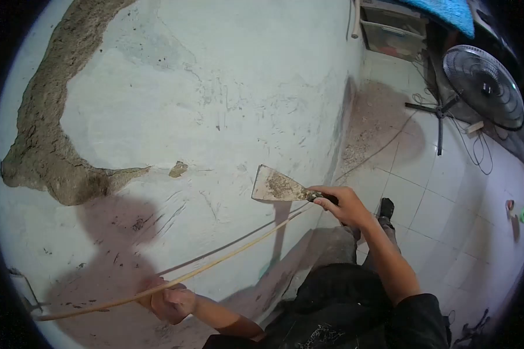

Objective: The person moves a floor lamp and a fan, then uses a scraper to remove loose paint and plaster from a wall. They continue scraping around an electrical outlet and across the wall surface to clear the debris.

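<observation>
My right hand (343,205) is wrapped round the dark handle of a putty knife (278,185). The putty knife's wide blade is smeared with dried dirt or plaster and lies close to the white wall (157,110); whether it touches cannot be told. At the lower left, my left hand (172,301) is closed. A long, thin, yellowish cord or cane (233,256) crosses in front of it, but I cannot make out whether the fingers grip it. Left of the putty knife, a small chipped patch (179,169) shows in the wall, near a large area of exposed brown render (58,128).
Rubble and dust (361,145) lie on the tiled floor (413,200) along the wall's foot. A standing fan (484,87) with loose cables is at the right. Beyond are a plastic storage box (393,38) and a blue cloth (448,13).
</observation>
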Tool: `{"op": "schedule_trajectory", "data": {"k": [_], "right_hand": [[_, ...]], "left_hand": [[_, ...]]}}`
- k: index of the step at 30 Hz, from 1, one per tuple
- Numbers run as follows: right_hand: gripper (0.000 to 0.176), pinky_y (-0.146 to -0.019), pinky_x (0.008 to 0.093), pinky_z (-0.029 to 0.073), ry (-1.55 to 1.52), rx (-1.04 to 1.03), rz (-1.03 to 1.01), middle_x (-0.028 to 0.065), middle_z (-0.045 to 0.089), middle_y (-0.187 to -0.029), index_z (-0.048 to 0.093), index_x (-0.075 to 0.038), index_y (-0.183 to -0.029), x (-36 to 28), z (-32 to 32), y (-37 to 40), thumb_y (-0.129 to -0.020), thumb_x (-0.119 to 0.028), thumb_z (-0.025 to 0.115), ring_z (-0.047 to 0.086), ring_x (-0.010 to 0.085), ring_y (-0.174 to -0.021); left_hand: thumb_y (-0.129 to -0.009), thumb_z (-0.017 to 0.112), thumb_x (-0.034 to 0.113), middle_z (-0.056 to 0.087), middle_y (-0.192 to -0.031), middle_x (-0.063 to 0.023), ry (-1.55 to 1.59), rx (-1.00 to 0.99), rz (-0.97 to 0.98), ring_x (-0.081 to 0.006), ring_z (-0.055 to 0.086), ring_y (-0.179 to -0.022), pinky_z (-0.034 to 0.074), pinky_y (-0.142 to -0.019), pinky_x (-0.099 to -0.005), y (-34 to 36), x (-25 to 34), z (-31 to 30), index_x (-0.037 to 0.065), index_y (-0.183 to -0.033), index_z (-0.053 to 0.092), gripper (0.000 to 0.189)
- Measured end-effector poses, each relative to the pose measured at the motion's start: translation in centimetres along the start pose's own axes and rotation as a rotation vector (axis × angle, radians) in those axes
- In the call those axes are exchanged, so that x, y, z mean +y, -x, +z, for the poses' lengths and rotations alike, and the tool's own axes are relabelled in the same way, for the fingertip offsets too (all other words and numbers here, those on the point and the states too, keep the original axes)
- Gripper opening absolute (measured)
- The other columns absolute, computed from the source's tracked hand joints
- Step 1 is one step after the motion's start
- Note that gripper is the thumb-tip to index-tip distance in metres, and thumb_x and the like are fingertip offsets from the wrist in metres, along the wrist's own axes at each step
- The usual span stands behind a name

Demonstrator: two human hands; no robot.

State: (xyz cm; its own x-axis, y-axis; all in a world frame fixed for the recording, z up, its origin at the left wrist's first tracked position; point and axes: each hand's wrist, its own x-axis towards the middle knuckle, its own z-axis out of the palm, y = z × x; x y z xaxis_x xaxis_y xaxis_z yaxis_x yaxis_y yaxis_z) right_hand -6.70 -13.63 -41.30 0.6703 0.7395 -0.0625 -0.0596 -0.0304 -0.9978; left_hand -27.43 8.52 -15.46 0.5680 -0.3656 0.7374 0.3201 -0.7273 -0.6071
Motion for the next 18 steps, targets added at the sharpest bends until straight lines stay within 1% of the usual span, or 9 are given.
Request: {"op": "schedule_trajectory", "data": {"k": [1, 4, 8, 10, 11, 13, 16, 17, 18], "right_hand": [[0.029, -0.068, 0.0320, 0.049, 0.052, 0.076, -0.120, 0.0145, 0.070, -0.089, 0.067, -0.010, -0.118, 0.4, 0.2, -0.1, -0.091, -0.020, 0.064, 0.065, 0.0274, -0.070], [0.031, -0.068, 0.0325, 0.050, 0.094, 0.146, -0.263, 0.0155, 0.069, -0.087, 0.064, -0.011, -0.121, -0.4, -0.1, 0.0, -0.091, -0.019, 0.065, 0.064, 0.0310, -0.071], [0.037, -0.065, 0.0331, 0.049, 0.046, 0.003, -0.074, 0.0180, 0.067, -0.085, 0.059, -0.008, -0.126, -0.4, 0.1, 0.8, -0.091, -0.019, 0.065, 0.064, 0.0297, -0.068], [0.040, -0.059, 0.0308, 0.047, -0.024, 0.115, -0.187, 0.0146, 0.065, -0.078, 0.055, -0.004, -0.129, 0.4, 1.3, 0.9, -0.092, -0.019, 0.064, 0.062, 0.0218, -0.062], [0.040, -0.059, 0.0308, 0.047, -0.028, 0.111, -0.184, 0.0146, 0.065, -0.078, 0.055, -0.004, -0.129, -0.2, 1.3, 0.7, -0.092, -0.019, 0.064, 0.062, 0.0218, -0.062], [0.039, -0.056, 0.0286, 0.044, -0.302, -0.088, 0.106, 0.0078, 0.059, -0.070, 0.054, -0.002, -0.129, -2.0, 1.5, 0.1, -0.095, -0.018, 0.061, 0.055, 0.0127, -0.058], [0.037, -0.054, 0.0265, 0.040, -0.547, -0.149, 0.202, 0.0017, 0.051, -0.065, 0.053, -0.003, -0.130, -2.0, 3.1, -0.7, -0.097, -0.017, 0.059, 0.047, 0.0085, -0.056], [0.028, -0.053, 0.0265, 0.039, -0.535, -0.097, 0.198, -0.0004, 0.048, -0.063, 0.060, -0.002, -0.119, -1.8, 3.7, -0.5, -0.100, -0.022, 0.055, 0.044, 0.0089, -0.055], [0.028, -0.053, 0.0265, 0.039, -0.533, -0.096, 0.201, -0.0004, 0.048, -0.063, 0.060, -0.002, -0.119, -1.3, 4.0, -0.6, -0.100, -0.022, 0.055, 0.044, 0.0089, -0.055]], "left_hand": [[-0.098, 0.042, 0.020, 0.057, -0.073, -0.0132, 0.082, -0.021, -0.058, -0.0264, 0.050, -0.064, 0.042, -0.062, -0.0405, 0.0, 0.1, 0.0, -0.002, -0.081, 0.057, 0.031], [-0.095, 0.044, 0.018, 0.056, -0.071, -0.0149, 0.176, -0.035, -0.103, -0.0264, 0.048, -0.063, 0.039, -0.055, -0.0389, 0.1, 0.3, 0.2, -0.004, -0.080, 0.057, 0.030], [-0.088, 0.044, 0.012, 0.055, -0.069, -0.0161, 0.261, 0.045, -0.107, -0.0251, 0.046, -0.061, 0.035, -0.051, -0.0374, 0.2, 0.0, 0.4, -0.006, -0.077, 0.057, 0.025], [-0.088, 0.043, 0.011, 0.054, -0.068, -0.0157, 0.243, 0.044, -0.080, -0.0248, 0.046, -0.060, 0.035, -0.051, -0.0373, 1.0, -0.9, 0.1, -0.006, -0.076, 0.057, 0.024], [-0.087, 0.043, 0.010, 0.054, -0.067, -0.0153, 0.228, 0.042, -0.046, -0.0245, 0.045, -0.059, 0.035, -0.051, -0.0371, 1.1, -1.2, -0.2, -0.005, -0.076, 0.057, 0.024], [-0.086, 0.042, 0.010, 0.053, -0.067, -0.0147, 0.182, 0.015, -0.066, -0.0240, 0.045, -0.058, 0.035, -0.051, -0.0360, 1.1, -0.9, -0.4, -0.005, -0.076, 0.057, 0.024], [-0.085, 0.042, 0.010, 0.052, -0.066, -0.0136, 0.120, 0.024, -0.062, -0.0232, 0.045, -0.057, 0.036, -0.050, -0.0346, 1.0, -0.9, -0.1, -0.005, -0.075, 0.056, 0.023], [-0.084, 0.041, 0.010, 0.052, -0.065, -0.0132, 0.107, 0.051, -0.033, -0.0230, 0.045, -0.057, 0.037, -0.050, -0.0342, 1.0, -1.0, 0.1, -0.004, -0.074, 0.056, 0.023], [-0.084, 0.041, 0.010, 0.052, -0.065, -0.0132, 0.109, 0.050, -0.036, -0.0230, 0.045, -0.057, 0.037, -0.050, -0.0342, 1.2, -0.9, 0.2, -0.004, -0.074, 0.056, 0.023]]}}
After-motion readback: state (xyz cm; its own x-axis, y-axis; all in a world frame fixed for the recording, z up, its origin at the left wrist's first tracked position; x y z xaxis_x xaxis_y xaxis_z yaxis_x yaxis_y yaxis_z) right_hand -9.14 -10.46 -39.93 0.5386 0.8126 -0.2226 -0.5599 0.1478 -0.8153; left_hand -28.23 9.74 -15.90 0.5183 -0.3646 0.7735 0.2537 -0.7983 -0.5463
